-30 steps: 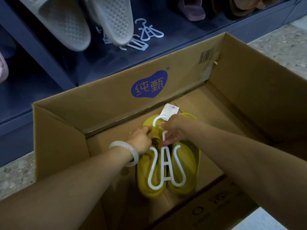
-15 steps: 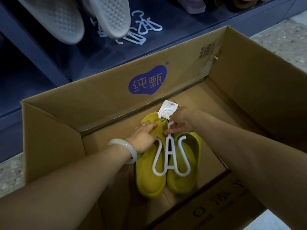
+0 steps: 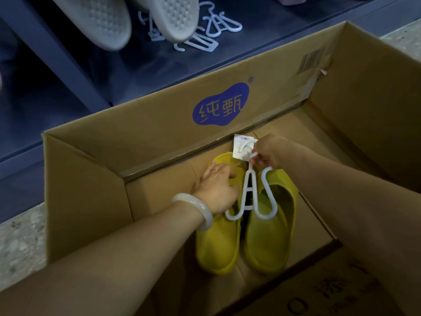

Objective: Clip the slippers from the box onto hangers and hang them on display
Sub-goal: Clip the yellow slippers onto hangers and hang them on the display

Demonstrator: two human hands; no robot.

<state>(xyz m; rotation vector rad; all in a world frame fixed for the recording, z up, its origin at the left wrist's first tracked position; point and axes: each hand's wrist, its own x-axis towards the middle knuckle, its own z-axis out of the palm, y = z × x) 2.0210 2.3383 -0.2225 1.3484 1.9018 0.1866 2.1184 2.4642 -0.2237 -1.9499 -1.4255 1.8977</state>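
Note:
A pair of yellow slippers (image 3: 268, 233) lies side by side on the floor of an open cardboard box (image 3: 159, 124). A white plastic hanger (image 3: 250, 197) rests on top of them, its two loops over the heel ends. My right hand (image 3: 268, 153) pinches the hanger's neck just below the hook, where a white paper tag (image 3: 241, 148) sits. My left hand (image 3: 218, 188), with a pale bangle on the wrist, presses on the left slipper's heel end beside the hanger.
Behind the box a dark blue shelf (image 3: 250, 42) holds several loose white hangers (image 3: 214, 30). Two grey slippers (image 3: 141, 17) hang above it. Speckled floor (image 3: 18, 245) shows on the left and far right. The box's near flap (image 3: 337, 290) lies open at the bottom right.
My right hand has drawn the hanger and its tag toward the box's far wall. My left hand has slid from the hanger's neck onto the left slipper.

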